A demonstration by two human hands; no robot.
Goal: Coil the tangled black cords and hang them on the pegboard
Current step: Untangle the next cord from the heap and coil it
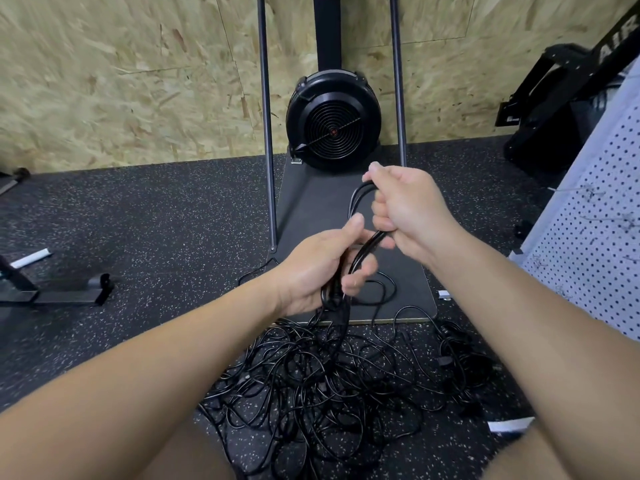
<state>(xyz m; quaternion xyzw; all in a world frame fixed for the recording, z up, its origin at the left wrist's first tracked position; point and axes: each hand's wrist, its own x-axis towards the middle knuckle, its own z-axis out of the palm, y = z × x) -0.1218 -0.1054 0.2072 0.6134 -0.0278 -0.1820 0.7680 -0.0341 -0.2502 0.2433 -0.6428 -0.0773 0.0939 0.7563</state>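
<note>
Cords [332, 382] are lying tangled on the floor, just in front of the black fan [333, 121]. Coiling step is in hand: left hand [320, 268] is gripping the gathered loops, right hand [403, 206] is clamping the loop top, hands close together. Next: feeding more cord free, then reaching the pegboard [595, 220] right of the fan.

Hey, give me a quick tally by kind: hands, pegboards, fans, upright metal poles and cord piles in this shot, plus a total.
Hands: 2, left hand and right hand, both gripping the cord bundle
Pegboards: 1, pegboard
Fans: 1, fan
Upright metal poles: 2, left pole and right pole
Cord piles on the floor: 1, cord pile
Total: 7
</note>
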